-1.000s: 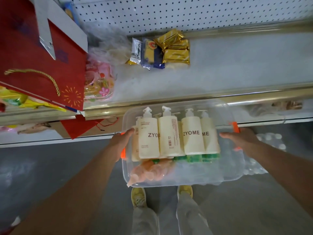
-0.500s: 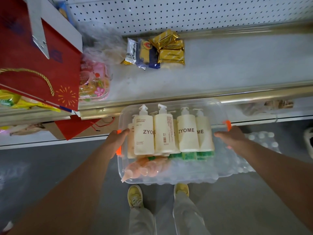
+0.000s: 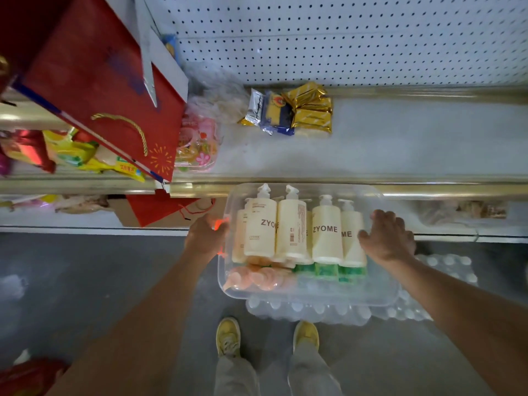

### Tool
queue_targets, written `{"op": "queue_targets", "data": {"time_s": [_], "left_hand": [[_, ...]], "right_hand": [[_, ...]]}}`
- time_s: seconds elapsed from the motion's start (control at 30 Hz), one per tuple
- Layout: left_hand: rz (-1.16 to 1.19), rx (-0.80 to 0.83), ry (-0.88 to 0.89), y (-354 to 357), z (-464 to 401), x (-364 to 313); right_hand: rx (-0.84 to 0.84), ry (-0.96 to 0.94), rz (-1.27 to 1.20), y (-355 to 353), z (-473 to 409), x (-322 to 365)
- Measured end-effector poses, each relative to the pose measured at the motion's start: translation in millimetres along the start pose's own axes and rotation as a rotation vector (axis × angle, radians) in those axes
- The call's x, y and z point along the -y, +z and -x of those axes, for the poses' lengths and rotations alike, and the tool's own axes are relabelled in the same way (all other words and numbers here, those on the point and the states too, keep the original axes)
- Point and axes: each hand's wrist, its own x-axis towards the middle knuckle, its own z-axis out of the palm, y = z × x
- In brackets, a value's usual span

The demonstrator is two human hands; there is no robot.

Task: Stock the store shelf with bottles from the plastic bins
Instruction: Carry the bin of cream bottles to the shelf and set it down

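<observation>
Left hand (image 3: 206, 238) of mine grips the orange handle (image 3: 219, 225) of the clear bin (image 3: 311, 292). Right hand (image 3: 388, 238) rests with spread fingers on the bin's other side, beside the cream bottles (image 3: 300, 227).

White pegboard wall (image 3: 343, 38) backing shelving. Gold rail (image 3: 428, 188) running along shelf front edge. Grey floor (image 3: 85, 281) lying dim below. Red gift bag (image 3: 94, 81) leaning at left end, gold packets (image 3: 311, 110) sitting near back edge. Light falling soft, low.
</observation>
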Motion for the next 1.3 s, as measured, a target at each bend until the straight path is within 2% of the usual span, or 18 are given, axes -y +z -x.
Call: {"op": "queue_targets", "data": {"time_s": [0.23,0.6,0.77,0.83,1.0,1.3], "left_hand": [[0.165,-0.249,0.192,-48.8,57.5,6.5],[0.225,-0.592,0.089,-186.7,159.4,65.8],[0.177,-0.704,0.061,-271.3,216.7,141.3],[0.117,-0.691,0.033,-291.8,226.0,159.5],[0.078,-0.841,-0.053,-363.4,278.3,249.9],[0.057,-1.065,-0.212,-457.9,364.2,385.1]], "right_hand": [[0.083,-0.366,-0.264,-26.2,45.2,79.6],[-0.013,-0.957,-0.371,-99.1,137.6,227.2],[0.010,-1.168,-0.385,-117.9,203.4,321.1],[0.026,-1.217,-0.366,-126.4,219.6,346.0],[0.123,-1.441,-0.322,-116.3,313.5,454.5],[0.254,-1.674,-0.362,-66.2,458.7,617.7]]}}
